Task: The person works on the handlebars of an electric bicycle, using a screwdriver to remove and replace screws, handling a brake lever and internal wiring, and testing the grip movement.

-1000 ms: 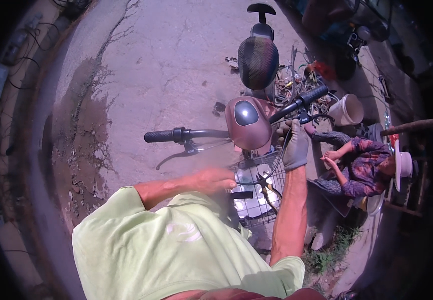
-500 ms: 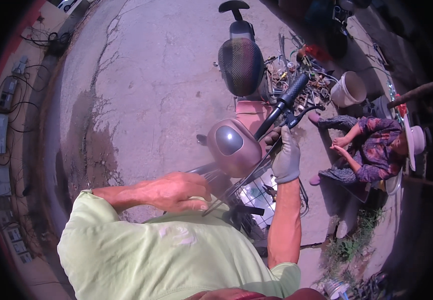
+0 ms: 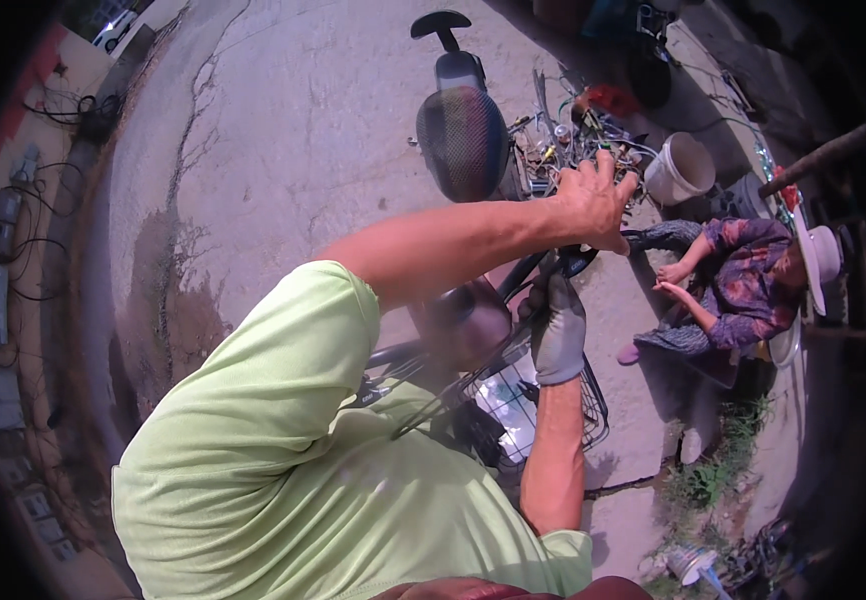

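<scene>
Gloved right hand (image 3: 558, 330) clamped on handlebar grip (image 3: 565, 262), angled up-right; bare left hand (image 3: 593, 200) half-open above.

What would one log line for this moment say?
left hand: bare, raised over handlebar | right hand: gloved, gripping handlebar | scooter: seat ahead, wire basket below | seated person at right

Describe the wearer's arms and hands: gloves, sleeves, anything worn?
The left hand is bare, its forearm uncovered up to a short, light green shirt sleeve. The right hand wears a grey work glove ending at the wrist; the forearm below is bare. No watch or bands visible.
</scene>
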`<act>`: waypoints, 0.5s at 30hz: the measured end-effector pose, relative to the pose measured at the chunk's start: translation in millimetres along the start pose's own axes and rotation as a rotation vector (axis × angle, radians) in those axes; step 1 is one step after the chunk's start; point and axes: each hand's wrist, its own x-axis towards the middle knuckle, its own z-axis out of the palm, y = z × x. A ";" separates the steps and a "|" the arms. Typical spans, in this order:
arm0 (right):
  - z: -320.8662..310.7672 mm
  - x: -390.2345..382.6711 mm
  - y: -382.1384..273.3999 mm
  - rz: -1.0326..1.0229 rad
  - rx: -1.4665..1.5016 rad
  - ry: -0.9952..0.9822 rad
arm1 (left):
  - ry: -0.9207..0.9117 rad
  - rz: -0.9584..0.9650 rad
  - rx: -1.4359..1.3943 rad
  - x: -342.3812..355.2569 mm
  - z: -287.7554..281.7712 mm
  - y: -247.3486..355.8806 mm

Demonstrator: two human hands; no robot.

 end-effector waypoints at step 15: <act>-7.5 17.3 6.5 -0.051 0.179 -0.195 | -0.026 -0.151 -0.095 17.0 1.8 -7.9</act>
